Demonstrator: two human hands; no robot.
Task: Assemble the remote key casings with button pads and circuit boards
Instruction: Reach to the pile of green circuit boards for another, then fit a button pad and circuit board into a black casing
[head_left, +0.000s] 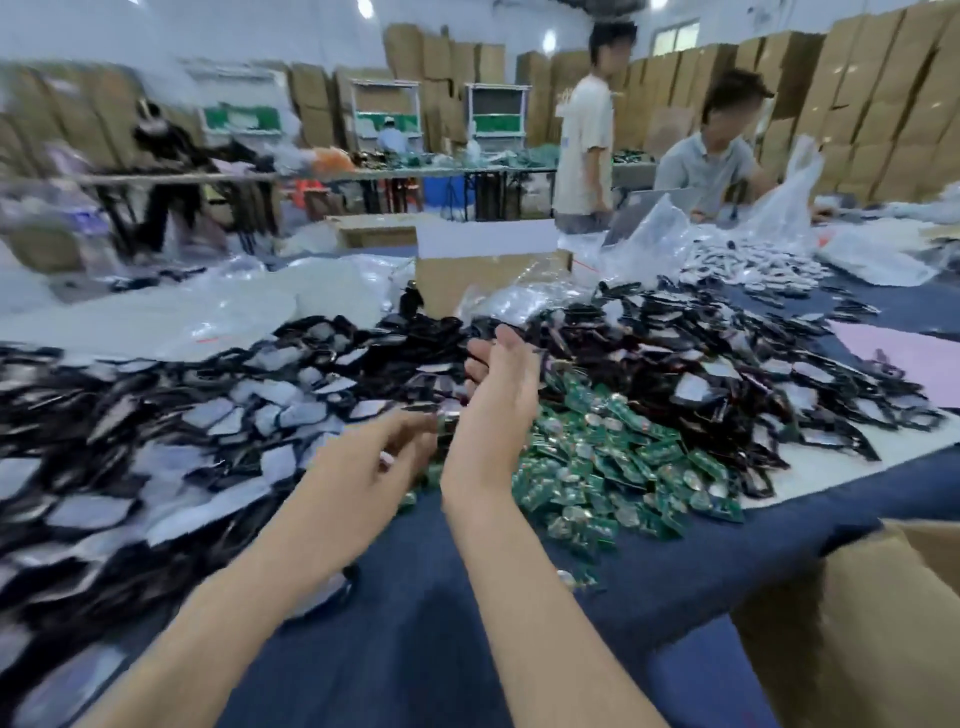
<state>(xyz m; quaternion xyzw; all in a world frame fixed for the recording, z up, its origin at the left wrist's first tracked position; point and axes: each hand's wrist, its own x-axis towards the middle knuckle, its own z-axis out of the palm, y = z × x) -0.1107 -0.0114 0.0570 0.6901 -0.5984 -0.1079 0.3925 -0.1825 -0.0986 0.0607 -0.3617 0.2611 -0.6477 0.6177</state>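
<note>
1. Head view: warehouse room, walls lined with stacked brown cardboard cartons (878, 88); dark blue cloth-covered worktable (415, 623) in the foreground, image smeared by motion.
2. Taking the heap of small green circuit boards with round silver coin cells (613, 467) as landmark: spread across the blue cloth at centre right.
3. Left of that heap, a wide pile of black plastic key casings mixed with pale grey button pads (156, 426), running to the frame's left edge.
4. Behind and right of the heap, a second mound of black key casing parts (701, 358).
5. Right hand (498, 395) raised at the heap's left edge, palm turned leftward, fingers extended and loose, gripping nothing visible.
6. Left hand (384, 447) just left of the right wrist, fingers reaching toward a small greenish piece at the fingertips; too blurred to tell whether pinched or merely touched.
7. Beyond the heap, an upright brown cardboard box (467, 280) amid clear plastic bags (654, 244).
8. Near right of the heap, at the table's edge, an open brown carton (857, 623).
9. Far behind the heap, a standing person in a white shirt (584, 130) and a seated person in a grey shirt (711, 161).
</note>
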